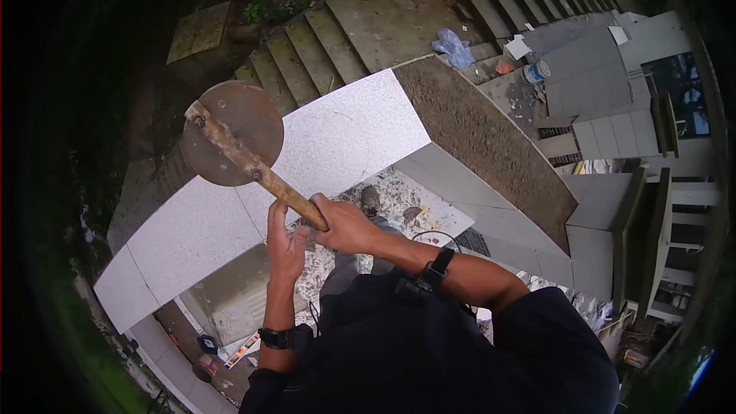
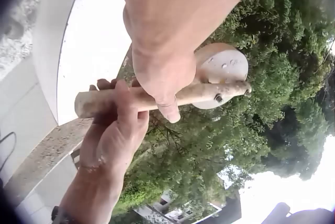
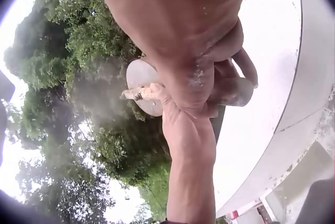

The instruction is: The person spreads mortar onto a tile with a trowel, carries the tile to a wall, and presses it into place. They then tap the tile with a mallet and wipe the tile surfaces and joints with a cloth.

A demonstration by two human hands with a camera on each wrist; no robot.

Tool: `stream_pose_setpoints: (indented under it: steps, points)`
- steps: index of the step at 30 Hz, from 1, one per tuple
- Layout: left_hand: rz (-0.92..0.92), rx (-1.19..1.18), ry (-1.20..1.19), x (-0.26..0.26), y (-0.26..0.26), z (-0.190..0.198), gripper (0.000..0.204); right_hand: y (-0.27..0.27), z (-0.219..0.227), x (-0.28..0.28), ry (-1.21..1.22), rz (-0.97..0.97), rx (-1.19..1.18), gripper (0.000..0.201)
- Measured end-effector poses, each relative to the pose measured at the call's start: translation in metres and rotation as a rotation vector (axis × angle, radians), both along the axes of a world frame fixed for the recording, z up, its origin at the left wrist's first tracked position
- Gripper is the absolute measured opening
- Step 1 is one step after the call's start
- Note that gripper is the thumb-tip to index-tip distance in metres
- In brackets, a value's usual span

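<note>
A wooden handle runs across a flat round disc and is bolted to it in two places. My right hand grips the handle's near end, its fingers curled round the wood in the left wrist view. Just ahead of it my left hand is under the handle, fingers pointing up and thumb apart from them. In the left wrist view the left thumb crosses the handle; the other left fingers are hidden there. The disc hangs out in front, over the far edge of a white speckled slab ledge.
A soil-filled planter strip continues the ledge on the right. Concrete steps lie beyond. A bucket and a blue plastic bag stand near the upper right. A spirit level lies below the ledge at lower left.
</note>
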State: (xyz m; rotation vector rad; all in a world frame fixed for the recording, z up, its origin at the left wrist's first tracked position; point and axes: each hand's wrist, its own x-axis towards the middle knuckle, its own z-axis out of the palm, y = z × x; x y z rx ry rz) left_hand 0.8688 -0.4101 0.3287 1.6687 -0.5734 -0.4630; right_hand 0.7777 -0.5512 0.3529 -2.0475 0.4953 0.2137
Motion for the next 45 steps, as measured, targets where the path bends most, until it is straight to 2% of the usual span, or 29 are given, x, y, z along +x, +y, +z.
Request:
stream_pose_setpoints:
  steps: [1,2,3,4,5,6,7,9,10,11,13,14,18,24,27,30,37,41,42,45]
  points:
    - [-0.119,0.004,-0.036,0.011,-0.002,-0.015,0.05,-0.014,-0.004,-0.002,-0.057,-0.139,-0.041,0.045]
    - [-0.236,0.018,-0.076,0.02,-0.005,-0.029,0.057,-0.031,-0.004,-0.006,-0.063,-0.19,-0.037,0.045]
    - [-0.286,0.028,-0.084,0.026,-0.015,-0.04,0.057,-0.049,-0.003,-0.011,-0.059,-0.335,-0.071,0.042]
    - [-0.28,0.294,-0.255,0.031,-0.029,-0.052,0.059,-0.064,-0.005,-0.017,-0.054,-0.477,-0.104,0.04]
    - [-0.264,0.553,-0.434,0.034,-0.044,-0.067,0.062,-0.076,-0.016,-0.03,-0.058,-0.521,-0.092,0.04]
    - [-0.391,0.546,-0.561,0.037,-0.061,-0.095,0.079,-0.088,-0.034,-0.046,-0.004,-0.57,-0.102,0.038]
    - [-0.425,0.548,-0.579,0.031,-0.088,-0.095,0.079,-0.101,-0.05,-0.061,0.05,-0.613,-0.112,0.037]
    - [-0.632,0.927,-0.748,0.01,-0.142,-0.103,0.103,-0.107,-0.072,-0.1,0.028,-0.69,-0.098,0.034]
    - [-0.703,1.0,-0.755,0.005,-0.163,-0.126,0.123,-0.109,-0.078,-0.118,0.058,-0.685,-0.086,0.035]
    - [-0.728,1.003,-0.765,0.004,-0.174,-0.144,0.123,-0.111,-0.085,-0.133,0.089,-0.673,-0.077,0.036]
    - [-0.817,1.209,-0.707,-0.007,-0.199,-0.158,0.128,-0.113,-0.098,-0.159,0.13,-0.655,-0.025,0.037]
    - [-0.787,1.191,-0.726,-0.008,-0.202,-0.169,0.129,-0.116,-0.106,-0.167,0.163,-0.621,0.016,0.038]
    - [-0.792,1.238,-0.694,-0.013,-0.208,-0.169,0.126,-0.124,-0.124,-0.171,0.16,-0.605,0.128,0.042]
    - [-0.776,1.305,-0.719,-0.014,-0.215,-0.177,0.125,-0.155,-0.112,-0.155,0.16,-0.549,0.12,0.043]
    - [-0.771,1.331,-0.698,-0.014,-0.219,-0.17,0.13,-0.166,-0.127,-0.14,0.096,-0.526,0.027,0.042]
    - [-0.806,1.328,-0.665,-0.012,-0.217,-0.171,0.137,-0.181,-0.15,-0.126,0.233,-0.509,0.083,0.043]
    - [-0.79,1.281,-0.627,-0.011,-0.215,-0.175,0.141,-0.188,-0.134,-0.12,0.145,-0.497,0.054,0.04]
    - [-0.816,1.298,-0.627,-0.009,-0.222,-0.168,0.135,-0.194,-0.157,-0.107,0.173,-0.53,0.048,0.039]
    - [-0.797,1.286,-0.621,-0.009,-0.225,-0.171,0.136,-0.197,-0.151,-0.108,0.149,-0.519,0.029,0.039]
    - [-0.81,1.265,-0.584,-0.013,-0.213,-0.178,0.138,-0.177,-0.155,-0.12,0.145,-0.534,0.026,0.04]
